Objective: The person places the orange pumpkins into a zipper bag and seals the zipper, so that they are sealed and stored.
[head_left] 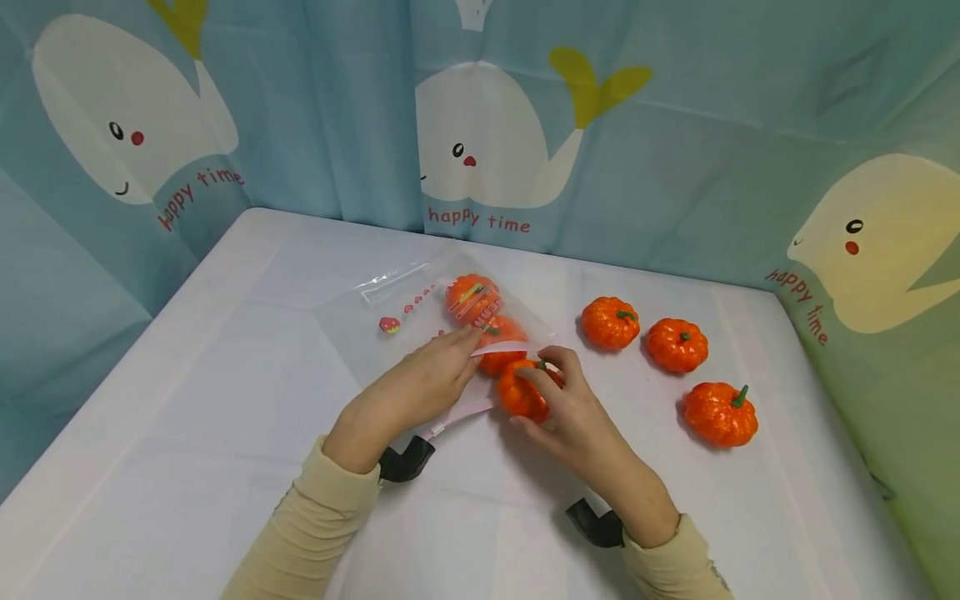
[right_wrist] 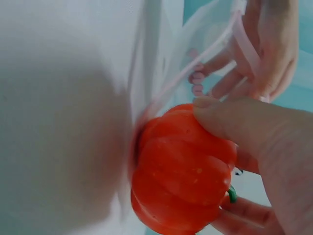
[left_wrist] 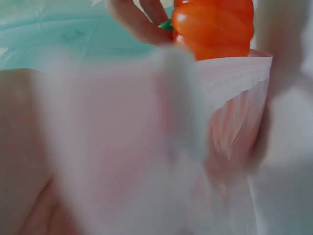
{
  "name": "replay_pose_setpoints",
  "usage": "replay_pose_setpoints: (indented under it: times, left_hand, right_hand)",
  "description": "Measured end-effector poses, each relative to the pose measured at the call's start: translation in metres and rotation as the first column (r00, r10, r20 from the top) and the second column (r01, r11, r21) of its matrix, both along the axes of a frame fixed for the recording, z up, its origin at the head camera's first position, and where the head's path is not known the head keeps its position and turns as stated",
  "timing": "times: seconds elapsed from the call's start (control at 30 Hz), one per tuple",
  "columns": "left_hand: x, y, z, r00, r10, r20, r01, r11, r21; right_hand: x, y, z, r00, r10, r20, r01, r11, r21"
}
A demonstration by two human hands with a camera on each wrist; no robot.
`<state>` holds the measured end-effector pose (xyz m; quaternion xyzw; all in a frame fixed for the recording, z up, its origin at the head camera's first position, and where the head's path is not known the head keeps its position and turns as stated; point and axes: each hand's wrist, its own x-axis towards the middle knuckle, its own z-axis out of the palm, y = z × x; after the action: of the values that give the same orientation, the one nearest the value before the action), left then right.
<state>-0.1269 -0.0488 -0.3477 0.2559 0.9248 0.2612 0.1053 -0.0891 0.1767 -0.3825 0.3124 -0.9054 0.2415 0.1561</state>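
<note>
Held pumpkin (head_left: 517,395): located at the bag's mouth, its lower part hidden by the pink rim in the left wrist view; green stem directed away from the wearer in the head view; squat form, long axis set crosswise to the stem.
Surface: glossy orange, moulded in rounded ribs.
Right hand (head_left: 576,412): thumb and fingers curved partly open around the held pumpkin, which is gripped.
Left hand (head_left: 431,367): nearly closed, the bag's upper lip pinched.
Bag (head_left: 375,342): clear, creased film, pink-edged, printed with small motifs; mouth turned toward the near right, body spread to the far left.
Bagged pumpkins (head_left: 501,360): two, seen through the film.
Loose pumpkins (head_left: 677,345): three, ribbed, green-stemmed, placed right of the bag; nearest stem tilted up and rightward.
Worktop (head_left: 225,400): white, smooth, round-cornered.
Curtain (head_left: 360,108): blue-green, whale-printed.
</note>
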Motion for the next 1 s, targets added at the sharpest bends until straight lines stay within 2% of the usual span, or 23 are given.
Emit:
replay_pose_setpoints:
  times: [0.1,0.27,0.57,0.83,1.0]
  left_hand:
    - [0.0,0.0,0.0,1.0,-0.008,-0.014,0.008,1.0,0.002]
    - [0.001,0.001,0.001,1.0,-0.004,0.012,0.004,1.0,0.014]
    - [0.001,0.002,0.002,0.996,0.018,0.083,-0.019,1.0,0.011]
    - [0.002,0.0,0.002,0.999,-0.026,0.045,0.025,0.999,0.034]
    - [0.003,0.001,0.001,0.998,-0.016,0.058,0.014,0.999,0.039]
  right_hand:
    - [0.0,-0.002,-0.003,1.0,-0.017,-0.007,0.016,1.0,-0.021]
    - [0.0,-0.004,-0.006,0.997,-0.08,0.0,0.08,0.996,-0.03]
    - [-0.004,-0.003,-0.011,0.992,-0.082,-0.095,0.091,0.991,0.102]
    - [0.004,-0.001,0.003,0.996,-0.082,-0.022,0.085,0.974,0.212]
    - [0.011,-0.003,0.009,0.997,-0.075,0.021,0.067,0.964,0.257]
